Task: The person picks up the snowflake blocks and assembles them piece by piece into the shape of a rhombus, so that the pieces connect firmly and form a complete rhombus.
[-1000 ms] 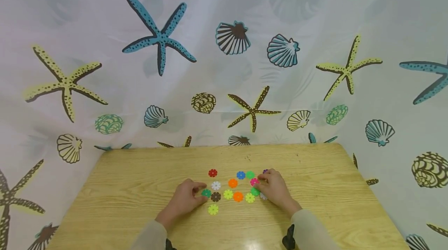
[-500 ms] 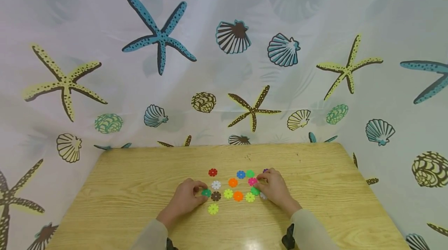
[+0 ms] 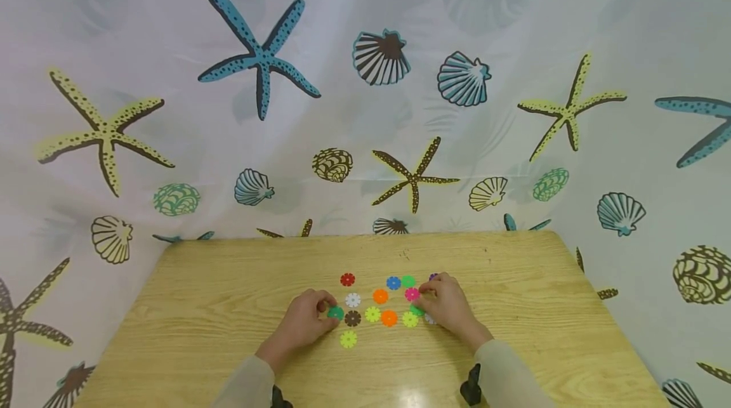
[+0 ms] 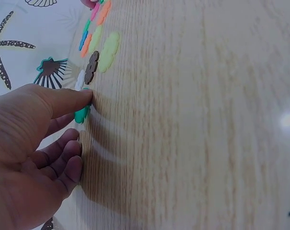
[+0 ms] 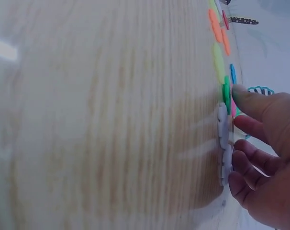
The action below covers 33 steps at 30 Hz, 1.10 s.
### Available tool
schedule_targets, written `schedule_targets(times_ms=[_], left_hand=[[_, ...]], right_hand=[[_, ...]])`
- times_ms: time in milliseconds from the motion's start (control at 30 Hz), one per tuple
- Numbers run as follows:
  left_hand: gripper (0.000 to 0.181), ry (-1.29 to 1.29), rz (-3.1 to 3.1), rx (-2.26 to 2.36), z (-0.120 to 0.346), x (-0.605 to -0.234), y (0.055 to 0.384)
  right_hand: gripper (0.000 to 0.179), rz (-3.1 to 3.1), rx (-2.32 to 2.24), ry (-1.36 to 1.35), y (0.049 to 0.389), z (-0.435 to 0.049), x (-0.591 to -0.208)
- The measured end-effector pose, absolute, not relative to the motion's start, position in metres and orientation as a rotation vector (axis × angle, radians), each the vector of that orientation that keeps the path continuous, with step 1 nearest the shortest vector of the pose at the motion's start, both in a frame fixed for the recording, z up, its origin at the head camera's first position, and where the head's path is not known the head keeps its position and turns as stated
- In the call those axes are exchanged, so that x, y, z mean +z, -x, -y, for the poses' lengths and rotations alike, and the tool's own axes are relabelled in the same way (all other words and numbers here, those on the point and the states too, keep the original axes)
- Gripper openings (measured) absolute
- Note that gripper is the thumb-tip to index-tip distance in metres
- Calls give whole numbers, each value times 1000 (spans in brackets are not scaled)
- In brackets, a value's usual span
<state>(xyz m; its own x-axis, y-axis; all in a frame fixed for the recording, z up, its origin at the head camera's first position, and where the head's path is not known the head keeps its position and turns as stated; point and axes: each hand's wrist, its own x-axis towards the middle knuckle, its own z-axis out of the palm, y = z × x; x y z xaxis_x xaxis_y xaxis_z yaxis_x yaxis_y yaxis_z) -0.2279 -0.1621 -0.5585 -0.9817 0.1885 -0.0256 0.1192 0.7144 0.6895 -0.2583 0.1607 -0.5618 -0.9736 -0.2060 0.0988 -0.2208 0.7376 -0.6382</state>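
Note:
Notched plastic building discs in many colours lie on the wooden table. My left hand [image 3: 304, 322] pinches a dark green disc [image 3: 335, 313] between thumb and index finger; in the left wrist view the thumb presses on that disc's near side. A brown disc [image 3: 352, 318] and a white disc [image 3: 353, 300] lie just right of it. My right hand [image 3: 450, 309] pinches the edge of a pink disc [image 3: 412, 294] with thumb and index fingertips. Beneath its thumb shows a green disc [image 5: 226, 96], beside pale grey discs [image 5: 223, 127]. A purple disc [image 3: 434, 276] is partly hidden behind the fingers.
Between the hands lie two orange discs [image 3: 389, 318], a blue disc [image 3: 393, 283], a light green disc [image 3: 408, 281] and several yellow discs [image 3: 348, 339]. A red disc [image 3: 348, 279] sits farther back. A curtain with sea prints [image 3: 342, 103] surrounds the wooden table [image 3: 228, 281].
The pink disc has shifted slightly left along with my right fingertips. The dark green disc has slid a little left into my left pinch. One yellow disc sits slightly farther right.

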Motion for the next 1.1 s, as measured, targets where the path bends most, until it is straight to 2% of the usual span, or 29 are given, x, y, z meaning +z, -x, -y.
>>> schedule_targets(times_ms=[200, 500, 733, 1100], left_hand=[[22, -247, -2829, 1115, 162, -557, 228], [21, -280, -2842, 1068, 159, -552, 227], [22, -313, -2851, 1078, 158, -554, 229], [24, -363, -2876, 1164, 158, -556, 231]], right_hand=[[34, 2946, 1114, -347, 257, -162, -556], [16, 2953, 1086, -337, 258, -163, -560], [25, 2986, 1084, -365, 256, -163, -554], [24, 2996, 1118, -363, 256, -163, -551]])
